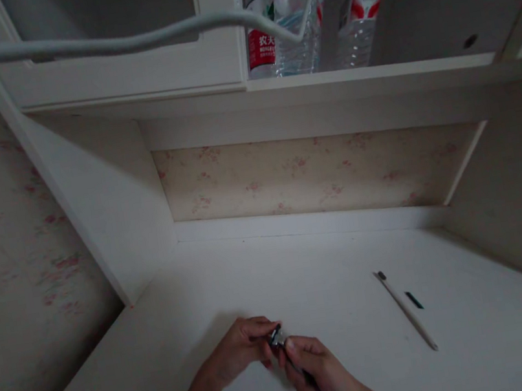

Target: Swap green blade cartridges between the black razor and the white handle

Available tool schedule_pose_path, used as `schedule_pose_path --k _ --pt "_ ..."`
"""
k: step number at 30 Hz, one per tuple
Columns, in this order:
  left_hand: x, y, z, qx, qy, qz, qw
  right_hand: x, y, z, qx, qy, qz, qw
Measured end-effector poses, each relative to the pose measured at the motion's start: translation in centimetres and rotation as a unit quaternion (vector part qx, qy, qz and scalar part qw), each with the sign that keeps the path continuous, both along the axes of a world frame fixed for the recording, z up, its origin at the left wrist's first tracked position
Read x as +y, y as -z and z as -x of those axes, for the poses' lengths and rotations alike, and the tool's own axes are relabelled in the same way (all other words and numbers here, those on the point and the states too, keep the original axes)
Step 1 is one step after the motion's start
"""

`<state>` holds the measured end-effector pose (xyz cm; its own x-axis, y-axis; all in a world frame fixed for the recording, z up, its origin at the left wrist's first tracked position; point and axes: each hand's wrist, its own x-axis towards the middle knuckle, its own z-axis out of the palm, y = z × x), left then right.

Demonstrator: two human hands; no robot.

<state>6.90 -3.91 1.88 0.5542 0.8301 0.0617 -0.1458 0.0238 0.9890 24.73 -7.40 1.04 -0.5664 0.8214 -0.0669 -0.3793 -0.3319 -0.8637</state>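
Above the front part of the white desk (332, 276), both hands meet on one small object. It is a dark slim tool (277, 337) with a shiny silver-and-black head; its exact kind is too small and dim to make out. My left hand (239, 349) pinches the head end between thumb and fingers. Wrapped round the dark handle is my right hand (323, 369), its thumb close to the head. Most of the handle is hidden by the right fingers. Right of the hands lies a slim white pen-like stick (408, 312) with a dark end. Beside it rests a small dark green strip (414, 300).
Overhead, an open shelf (370, 73) holds several plastic bottles (359, 17). A thick pale cable or rod (120, 43) crosses in front of the cabinet (125, 72). White side panels (109, 198) and a floral-papered wall (287, 175) enclose the desk.
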Motion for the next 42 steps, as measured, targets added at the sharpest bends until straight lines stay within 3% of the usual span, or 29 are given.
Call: schedule_pose_path --k 9,14,20,23,33,42 --pt "-0.5 -1.3 -0.3 -0.041 0.037 -0.007 0.998 -0.2 -0.8 -0.1 0.025 -0.045 -0.012 0.999" --pt "0.1 0.0 -0.4 -0.081 -0.01 -0.011 0.997 0.1 -0.3 0.3 -0.001 0.02 -0.092 0.996" --pt "0.5 0.8 -0.5 -0.072 -0.113 -0.014 0.991 0.7 0.4 0.5 -0.035 0.143 -0.124 0.981" --pt "0.4 0.9 -0.9 -0.056 -0.132 -0.013 0.99 1.0 0.8 0.5 -0.049 0.173 -0.122 0.976" --pt "-0.1 0.2 -1.4 0.036 -0.202 -0.124 0.971 0.9 1.4 1.5 -0.016 0.146 -0.056 0.988" --pt "-0.4 -0.4 -1.5 0.05 -0.206 -0.14 0.967 0.6 1.9 1.8 -0.028 0.122 -0.064 0.99"
